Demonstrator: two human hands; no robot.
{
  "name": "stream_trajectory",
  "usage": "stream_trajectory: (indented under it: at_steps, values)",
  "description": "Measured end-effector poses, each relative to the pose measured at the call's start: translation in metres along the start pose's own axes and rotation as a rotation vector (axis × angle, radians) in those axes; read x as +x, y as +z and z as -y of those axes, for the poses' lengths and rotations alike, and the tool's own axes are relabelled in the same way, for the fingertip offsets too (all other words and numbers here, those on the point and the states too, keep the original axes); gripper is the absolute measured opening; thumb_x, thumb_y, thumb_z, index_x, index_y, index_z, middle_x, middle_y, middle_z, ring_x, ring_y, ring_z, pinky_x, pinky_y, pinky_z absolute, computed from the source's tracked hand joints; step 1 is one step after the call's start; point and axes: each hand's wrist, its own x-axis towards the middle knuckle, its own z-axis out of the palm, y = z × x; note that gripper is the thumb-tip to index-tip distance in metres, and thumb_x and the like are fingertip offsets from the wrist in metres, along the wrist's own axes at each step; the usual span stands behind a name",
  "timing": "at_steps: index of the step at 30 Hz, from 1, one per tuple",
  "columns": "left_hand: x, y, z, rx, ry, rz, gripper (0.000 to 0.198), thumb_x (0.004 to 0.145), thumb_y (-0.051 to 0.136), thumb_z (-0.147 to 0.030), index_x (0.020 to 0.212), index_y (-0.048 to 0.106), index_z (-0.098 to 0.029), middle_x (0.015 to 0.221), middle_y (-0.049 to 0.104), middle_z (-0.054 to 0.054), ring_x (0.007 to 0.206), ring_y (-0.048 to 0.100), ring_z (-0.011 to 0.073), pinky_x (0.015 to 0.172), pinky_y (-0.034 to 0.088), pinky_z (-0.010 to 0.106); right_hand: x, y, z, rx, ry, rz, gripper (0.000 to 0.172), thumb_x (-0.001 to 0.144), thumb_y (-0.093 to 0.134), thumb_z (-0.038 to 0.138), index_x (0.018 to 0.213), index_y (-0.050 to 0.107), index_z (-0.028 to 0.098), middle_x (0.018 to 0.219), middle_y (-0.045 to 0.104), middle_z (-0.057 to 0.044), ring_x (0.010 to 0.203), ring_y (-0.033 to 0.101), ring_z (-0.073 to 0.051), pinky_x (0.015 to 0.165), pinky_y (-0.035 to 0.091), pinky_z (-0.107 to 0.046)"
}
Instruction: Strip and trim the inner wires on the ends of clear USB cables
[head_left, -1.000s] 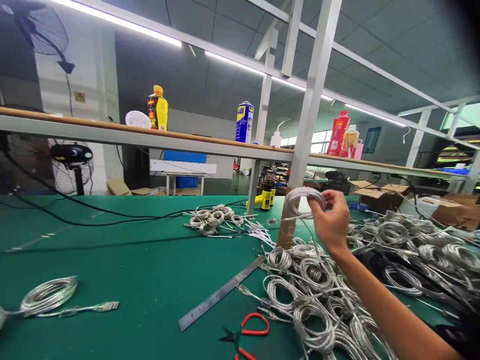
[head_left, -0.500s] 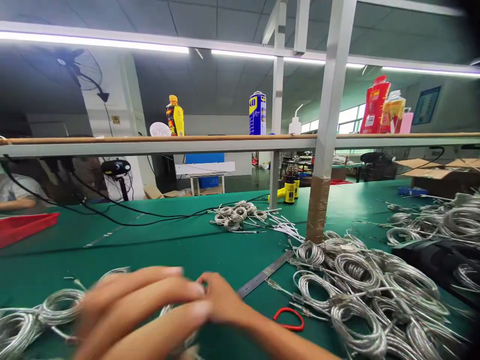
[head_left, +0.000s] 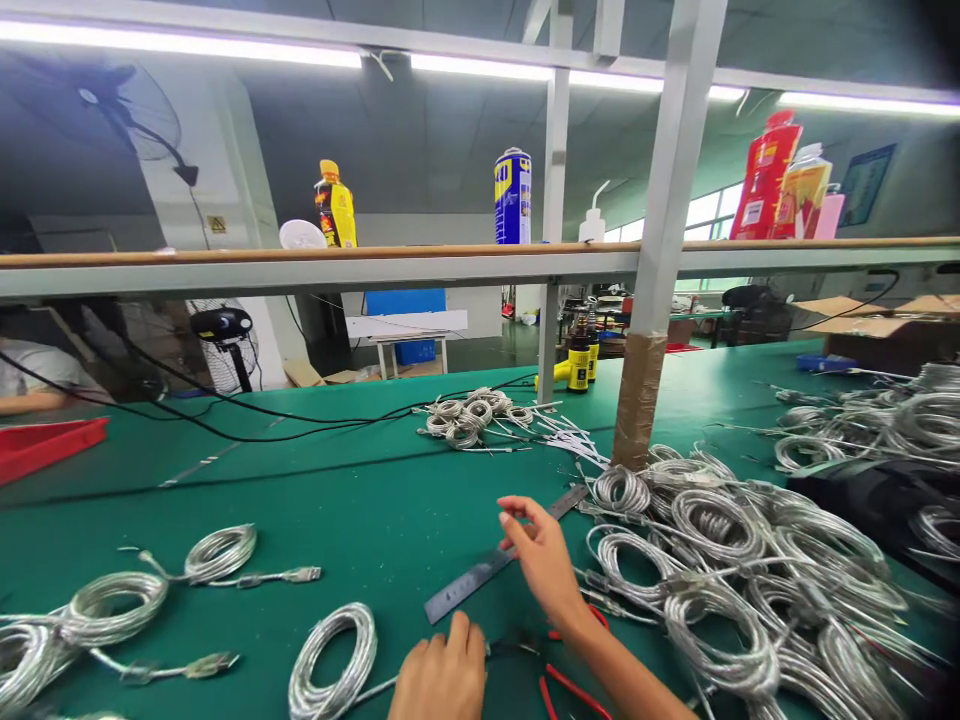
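Since the earlier frame, the two hands have been drawn apart, and a cable coil (head_left: 334,665) is now seen lying flat on the green mat (head_left: 300,500) at 7 o'clock. The left hand (head_left: 439,672) is closed at 6 o'clock, curled over a thin lead (head_left: 379,685) running from the coil. The right hand (head_left: 544,565) is held open at 1 o'clock, with its fingers (head_left: 514,512) just beside a steel ruler (head_left: 487,560). Red-handled scissors (head_left: 570,690) are placed at 6 o'clock, partly under the right forearm. Further coils (head_left: 116,608) are laid at 9 o'clock, and a large cable pile (head_left: 712,525) is heaped at 3 o'clock. A smaller cable bundle (head_left: 465,420) is seen at 12 o'clock, before a tape-wrapped post (head_left: 637,400). A co-worker's arm (head_left: 30,402) is visible at 10 o'clock above a red tray (head_left: 45,445). A blue spray can (head_left: 512,197) is stood on the far shelf (head_left: 300,270).
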Motion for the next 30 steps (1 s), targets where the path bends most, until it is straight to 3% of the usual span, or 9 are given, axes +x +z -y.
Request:
stream_trajectory:
  at_steps: [5,8,10,12,15,18,21,27,30]
  values:
    - [0.018,-0.006,0.008,-0.324,0.039,0.047,0.024,0.072,0.047,-0.006,0.080,0.067,-0.017,0.087,0.066,0.008,0.077,0.062,0.0228,0.066,0.043,0.029,-0.008,-0.011,-0.018,0.083,0.035,-0.169,0.030,0.077,0.044,0.041,0.093,0.050,0.017,0.070,0.050,-0.002,0.051,0.048,-0.013,0.044,0.040,-0.025]
    - [0.028,-0.003,0.024,-0.848,-0.123,-0.058,0.015,0.072,0.052,-0.020,0.073,0.066,-0.016,0.066,0.063,0.003,0.059,0.059,0.0174,0.053,0.040,0.023,-0.015,-0.008,-0.020,0.119,0.043,-0.202,0.028,0.075,0.047,0.042,0.087,0.052,0.018,0.065,0.047,0.000,0.049,0.045,-0.013,0.045,0.039,-0.024]
    - [0.035,0.000,0.036,-1.127,-0.247,-0.082,0.022,0.071,0.053,-0.033,0.070,0.063,-0.013,0.051,0.055,-0.002,0.039,0.047,0.0114,0.039,0.031,0.020,-0.020,-0.002,-0.016,0.134,0.077,-0.138,0.027,0.073,0.049,0.043,0.080,0.055,0.017,0.060,0.047,0.002,0.048,0.044,-0.012,0.045,0.037,-0.023]
    - [0.039,0.003,0.044,-1.193,-0.283,-0.060,0.030,0.070,0.052,-0.041,0.071,0.059,-0.012,0.050,0.051,-0.004,0.031,0.037,0.0066,0.033,0.024,0.018,-0.025,0.005,-0.010,0.142,0.125,0.016,0.027,0.072,0.052,0.042,0.074,0.059,0.016,0.059,0.049,0.001,0.048,0.043,-0.011,0.047,0.036,-0.023]
    - [0.041,0.003,0.047,-1.280,-0.286,-0.045,0.035,0.065,0.056,-0.047,0.068,0.057,-0.012,0.057,0.052,-0.003,0.031,0.035,0.0040,0.032,0.024,0.017,-0.031,0.016,0.000,0.129,0.085,0.204,0.030,0.074,0.050,0.042,0.068,0.063,0.016,0.063,0.052,0.000,0.052,0.044,-0.011,0.051,0.036,-0.023]
    - [0.038,-0.001,0.043,-1.343,-0.271,-0.028,0.039,0.062,0.060,-0.048,0.076,0.060,-0.011,0.058,0.050,-0.003,0.032,0.036,0.0040,0.031,0.026,0.017,-0.030,0.021,0.004,0.075,0.004,0.191,0.038,0.079,0.046,0.043,0.058,0.062,0.016,0.055,0.048,0.001,0.054,0.044,-0.013,0.053,0.035,-0.024]
    - [0.036,-0.005,0.041,-1.413,-0.233,-0.031,0.039,0.064,0.060,-0.046,0.081,0.063,-0.011,0.056,0.051,-0.003,0.033,0.036,0.0039,0.032,0.026,0.016,-0.025,0.020,0.005,0.052,-0.014,0.169,0.034,0.079,0.048,0.040,0.059,0.063,0.016,0.058,0.053,-0.001,0.060,0.049,-0.015,0.057,0.038,-0.025]
    - [0.040,-0.003,0.048,-1.501,-0.177,0.008,0.038,0.066,0.059,-0.046,0.055,0.063,-0.010,0.045,0.048,-0.002,0.035,0.041,0.0067,0.035,0.025,0.018,-0.029,0.016,0.010,-0.284,-0.299,0.144,0.019,0.081,0.048,0.027,0.080,0.066,0.022,0.076,0.057,-0.003,0.070,0.051,-0.016,0.064,0.037,-0.027]
    - [0.039,-0.005,0.048,-1.530,-0.188,-0.071,0.033,0.066,0.061,-0.045,0.063,0.064,-0.012,0.063,0.051,0.000,0.043,0.041,0.0062,0.038,0.028,0.018,-0.033,0.019,0.009,-0.152,-0.205,0.115,0.016,0.082,0.048,0.029,0.085,0.061,0.021,0.078,0.057,-0.002,0.068,0.051,-0.014,0.062,0.038,-0.025]
